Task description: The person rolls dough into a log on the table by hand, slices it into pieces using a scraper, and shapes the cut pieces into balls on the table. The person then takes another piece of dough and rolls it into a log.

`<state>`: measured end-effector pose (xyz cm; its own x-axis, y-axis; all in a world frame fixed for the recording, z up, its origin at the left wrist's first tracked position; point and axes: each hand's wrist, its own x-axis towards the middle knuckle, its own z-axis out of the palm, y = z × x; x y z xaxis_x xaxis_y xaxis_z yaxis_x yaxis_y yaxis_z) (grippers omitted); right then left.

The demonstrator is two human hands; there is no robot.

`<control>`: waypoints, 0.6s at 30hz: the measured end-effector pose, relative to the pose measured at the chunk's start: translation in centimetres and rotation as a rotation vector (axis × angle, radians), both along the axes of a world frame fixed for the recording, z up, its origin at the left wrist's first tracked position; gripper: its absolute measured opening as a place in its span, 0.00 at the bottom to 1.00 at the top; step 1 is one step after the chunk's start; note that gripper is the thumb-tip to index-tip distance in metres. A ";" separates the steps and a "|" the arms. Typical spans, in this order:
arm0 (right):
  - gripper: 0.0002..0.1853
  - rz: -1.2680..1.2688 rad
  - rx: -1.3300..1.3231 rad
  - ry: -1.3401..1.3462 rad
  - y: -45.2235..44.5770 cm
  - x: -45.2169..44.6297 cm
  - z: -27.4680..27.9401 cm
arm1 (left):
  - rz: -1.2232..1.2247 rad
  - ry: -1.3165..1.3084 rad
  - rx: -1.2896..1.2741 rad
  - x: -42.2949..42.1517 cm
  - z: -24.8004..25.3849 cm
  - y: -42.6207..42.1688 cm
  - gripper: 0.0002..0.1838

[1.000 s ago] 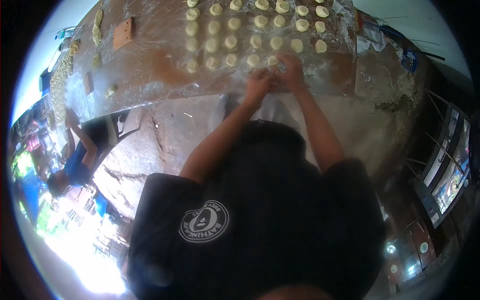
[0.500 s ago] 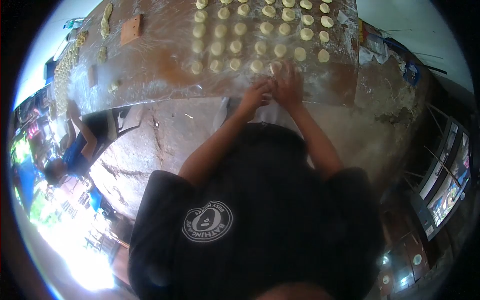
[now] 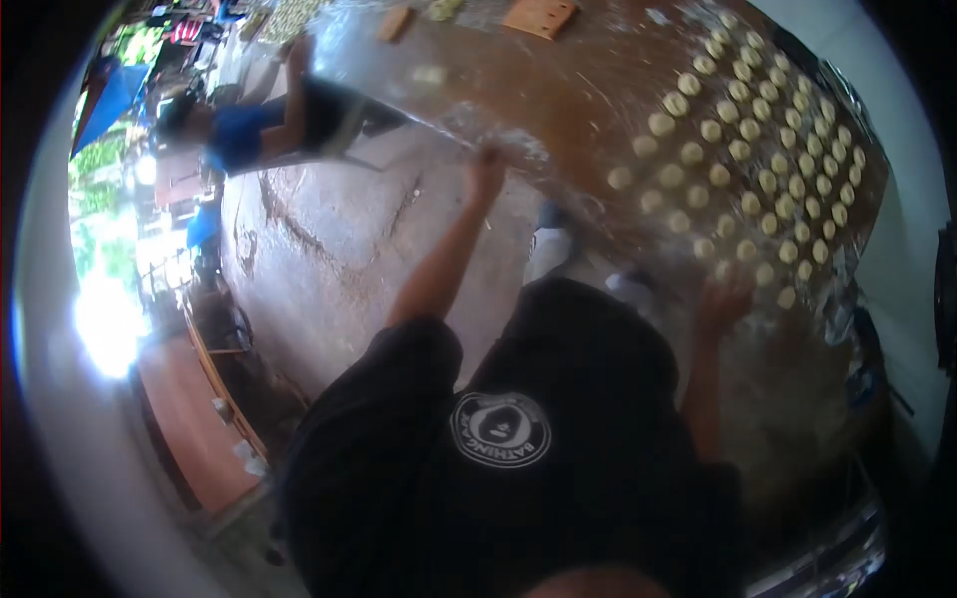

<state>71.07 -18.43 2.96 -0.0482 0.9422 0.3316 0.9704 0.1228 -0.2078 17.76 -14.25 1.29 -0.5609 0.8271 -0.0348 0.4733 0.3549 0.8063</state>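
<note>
Rows of several pale round dough pieces (image 3: 740, 149) lie on the brown, plastic-covered table (image 3: 588, 110). My right hand (image 3: 726, 302) is at the table's near edge, just below the lowest dough pieces; it is blurred, and its fingers are too smeared to read. To the left, my left hand (image 3: 486, 169) is at the table edge beside a whitish floury patch (image 3: 518, 143), away from the rows. Its fingers are blurred too, and nothing can be made out in it.
Near the far edge are a brown block with holes (image 3: 539, 17), a smaller block (image 3: 396, 23) and a dough lump (image 3: 445, 9). Another person in blue (image 3: 239, 136) works at the table's left end. A reddish-brown board (image 3: 189, 419) stands at lower left.
The view has swung toward the left, so the dough rows now sit at the right. My hands, together at a dough piece before, are now far apart, the left one farther left along the edge.
</note>
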 end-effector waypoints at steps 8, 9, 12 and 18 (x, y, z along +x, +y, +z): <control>0.18 0.064 -0.047 0.047 3.9 -9.9 4.0 | 0.002 0.520 -0.028 -19.6 3.0 12.0 0.16; 0.14 0.057 -0.096 0.142 4.1 -12.1 4.7 | -0.086 0.529 0.037 -21.2 2.4 13.3 0.20; 0.12 0.143 -0.113 0.223 3.6 -18.4 4.1 | -0.167 0.673 0.006 -23.7 0.8 15.9 0.24; 0.11 0.210 -0.232 0.331 3.3 -28.9 7.8 | -0.070 0.625 -0.142 -22.5 0.8 17.0 0.26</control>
<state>42.18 -15.13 10.77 -0.1736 0.9745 0.1422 0.8063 0.2235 -0.5476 -4.75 2.72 2.08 -0.4556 0.8739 0.1694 0.8645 0.3889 0.3185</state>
